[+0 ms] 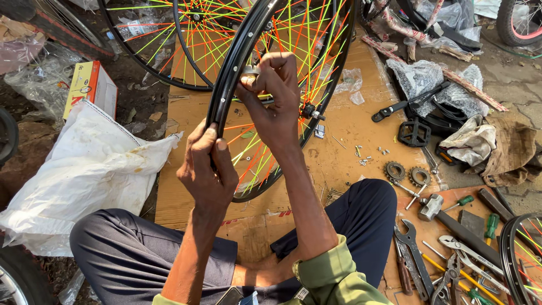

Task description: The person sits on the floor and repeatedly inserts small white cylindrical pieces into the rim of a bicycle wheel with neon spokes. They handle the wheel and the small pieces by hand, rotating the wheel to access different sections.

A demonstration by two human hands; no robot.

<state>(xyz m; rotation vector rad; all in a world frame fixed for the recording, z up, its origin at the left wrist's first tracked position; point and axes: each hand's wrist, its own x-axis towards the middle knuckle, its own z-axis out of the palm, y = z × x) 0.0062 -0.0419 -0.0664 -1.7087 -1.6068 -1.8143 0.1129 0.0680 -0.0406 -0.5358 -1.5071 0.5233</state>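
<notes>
Your left hand (206,166) is wrapped around the black rim of the bicycle wheel (226,96), fingers curled tight over its near edge, holding the wheel upright above your lap. Your right hand (275,93) is raised higher against the inner side of the rim, its fingertips pinched together on a small silvery tool (250,72) at the rim's edge. The wheel's spokes are bright orange, yellow and green and run to a hub (309,110) just right of your right wrist. A second wheel (169,51) with the same coloured spokes lies behind it on the cardboard sheet (344,141). To your left sits a white sack (84,169) with a yellow and red box (90,85) beyond it. On your right lie two sprockets (406,172), a hammer (451,223), a black pedal (414,133), spanners and pliers (446,265).
</notes>
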